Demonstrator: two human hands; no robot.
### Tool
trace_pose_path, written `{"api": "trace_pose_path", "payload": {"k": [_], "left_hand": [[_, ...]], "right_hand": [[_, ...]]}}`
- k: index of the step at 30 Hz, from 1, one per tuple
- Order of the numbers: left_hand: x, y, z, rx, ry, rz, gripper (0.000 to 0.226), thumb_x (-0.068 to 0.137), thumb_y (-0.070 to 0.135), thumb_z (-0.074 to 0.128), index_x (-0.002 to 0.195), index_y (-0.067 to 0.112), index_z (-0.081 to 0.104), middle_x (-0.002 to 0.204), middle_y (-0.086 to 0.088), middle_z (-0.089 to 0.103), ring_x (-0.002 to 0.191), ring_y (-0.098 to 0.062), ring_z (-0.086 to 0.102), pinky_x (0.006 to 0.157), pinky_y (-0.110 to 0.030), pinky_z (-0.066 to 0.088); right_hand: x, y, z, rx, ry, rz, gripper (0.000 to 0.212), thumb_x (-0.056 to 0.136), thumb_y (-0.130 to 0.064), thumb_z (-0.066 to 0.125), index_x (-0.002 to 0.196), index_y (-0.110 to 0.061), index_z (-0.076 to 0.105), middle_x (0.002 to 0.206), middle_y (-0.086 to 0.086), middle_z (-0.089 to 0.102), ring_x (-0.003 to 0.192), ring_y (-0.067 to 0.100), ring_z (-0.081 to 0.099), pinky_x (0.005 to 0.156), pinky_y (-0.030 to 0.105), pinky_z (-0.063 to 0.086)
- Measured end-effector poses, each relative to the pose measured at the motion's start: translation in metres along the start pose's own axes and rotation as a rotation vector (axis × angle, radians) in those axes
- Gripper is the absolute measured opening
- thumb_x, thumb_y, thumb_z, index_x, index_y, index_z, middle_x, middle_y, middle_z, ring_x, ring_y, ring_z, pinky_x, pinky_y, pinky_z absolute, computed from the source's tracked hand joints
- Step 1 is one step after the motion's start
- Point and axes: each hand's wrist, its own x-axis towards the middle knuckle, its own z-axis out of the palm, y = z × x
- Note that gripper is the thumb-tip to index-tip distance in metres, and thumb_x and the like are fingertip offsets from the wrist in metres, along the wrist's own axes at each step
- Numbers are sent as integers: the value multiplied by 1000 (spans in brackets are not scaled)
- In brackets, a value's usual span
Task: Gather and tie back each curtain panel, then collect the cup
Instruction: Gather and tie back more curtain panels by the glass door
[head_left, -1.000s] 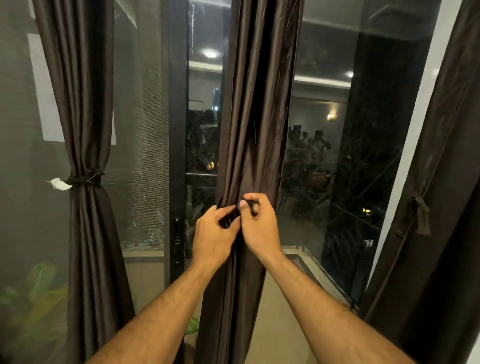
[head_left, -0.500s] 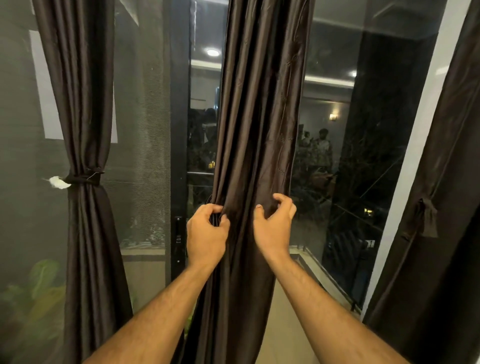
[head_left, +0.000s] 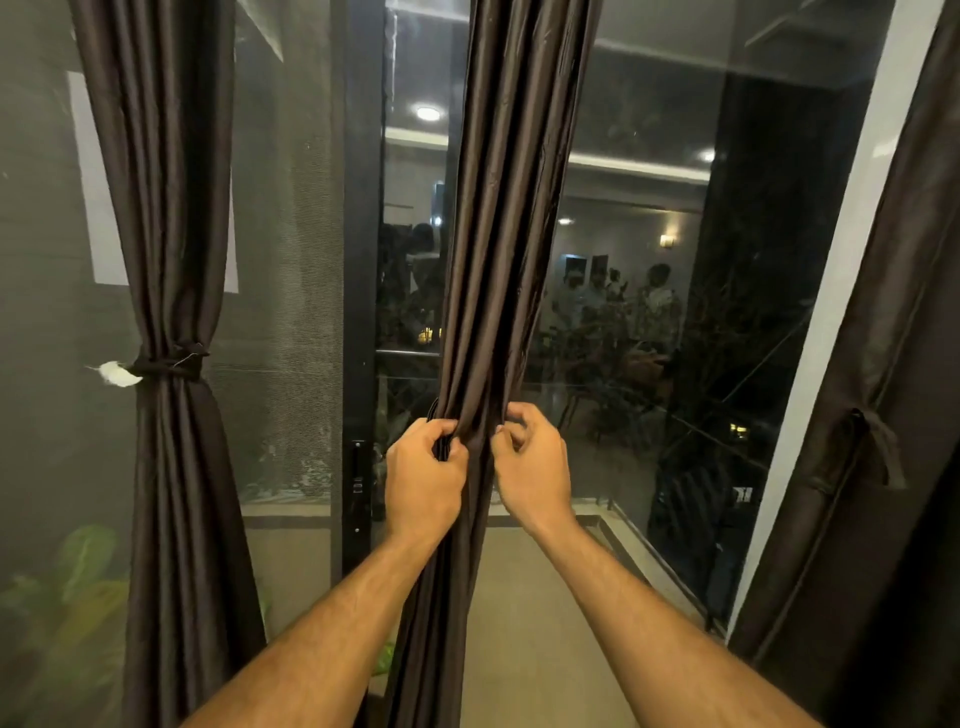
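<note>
step: gathering middle curtain panel (head_left: 498, 260) | left hand (head_left: 423, 480) grip closed on the bunched folds and a dark strap – right hand (head_left: 532, 475) pinches the other edge | risk: slick fabric slips out, bundle loosens (cup not in view) | left panel (head_left: 166, 260) already tied

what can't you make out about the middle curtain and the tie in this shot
- Head view: whether a tie band goes round the middle curtain; the left hand and right hand and the folds cover that spot.
- The left hand's fingers are buried in the fabric; what they pinch is hidden.
- All curtain tops are cut off by the upper edge.
- No cup in view.
</note>
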Motion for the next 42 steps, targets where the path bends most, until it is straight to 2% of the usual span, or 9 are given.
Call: {"api": "trace_pose_path", "payload": {"k": [4, 9, 15, 19, 21, 26, 32, 36, 42], "left_hand": [[-3, 3, 2, 22, -27, 52, 25, 96, 9, 66, 120, 10, 75, 107, 10, 68, 90, 7, 60, 74, 6, 39], [-12, 5, -3, -63, -190, 126, 18, 89, 10, 71, 102, 20, 78, 85, 13, 72, 75, 1, 68, 57, -11, 47], [-9, 1, -20, -271, -165, 63, 11, 78, 22, 61, 88, 24, 64, 65, 13, 63, 56, -9, 57, 54, -30, 46], [4, -3, -26, -466, -160, -178, 19, 94, 19, 70, 104, 27, 57, 73, -3, 75, 62, -26, 69, 57, -37, 55], [6, -4, -29, -523, -178, -236, 28, 96, 17, 71, 117, 29, 56, 84, -2, 80, 75, -20, 78, 63, -28, 60], [11, -4, -36, -582, -238, -352, 17, 102, 26, 62, 105, 20, 77, 90, -11, 79, 82, -23, 77, 70, -31, 62], [14, -5, -38, -570, -336, -332, 19, 100, 19, 65, 95, 14, 83, 92, -12, 80, 87, -24, 77, 68, -29, 59], [15, -7, -38, -586, -366, -327, 17, 97, 25, 69, 97, 14, 83, 91, -9, 80, 88, -20, 78, 68, -24, 59], [21, -1, -43, -535, -397, -307, 16, 94, 23, 74, 94, 8, 81, 85, -10, 78, 80, -17, 76, 70, -27, 59]], "right_hand": [[-8, -3, 5, 97, -20, -24, 15, 98, -9, 58, 105, -16, 70, 87, -5, 76, 81, 7, 72, 75, 32, 60], [-8, -17, 9, 22, 13, -64, 31, 87, -56, 72, 86, -26, 62, 72, 2, 70, 65, 12, 68, 55, 26, 53], [6, -22, 4, -119, 16, -78, 44, 97, -24, 66, 62, -21, 41, 51, -8, 45, 46, 6, 41, 47, 24, 29], [2, -20, 3, -16, -12, -73, 15, 102, -17, 60, 98, -26, 49, 62, -9, 63, 51, 7, 54, 50, 27, 41], [-4, -17, 5, 45, 24, -86, 29, 102, -14, 59, 115, -31, 38, 79, 1, 68, 62, 16, 65, 55, 33, 50], [-5, -13, 5, -102, 8, -255, 22, 94, -3, 57, 92, -25, 58, 83, -9, 61, 72, 1, 59, 64, 9, 41], [-8, -16, 4, -133, -100, -197, 37, 85, -50, 75, 110, -23, 72, 105, -10, 72, 85, 9, 69, 75, 22, 56], [-4, -19, 1, -163, -124, -228, 23, 93, -37, 74, 103, -18, 79, 92, -14, 67, 82, 0, 65, 70, 8, 45], [-1, -13, 2, -205, -197, -256, 13, 96, -17, 70, 103, -12, 81, 83, -13, 58, 78, 6, 64, 72, 21, 51]]}}
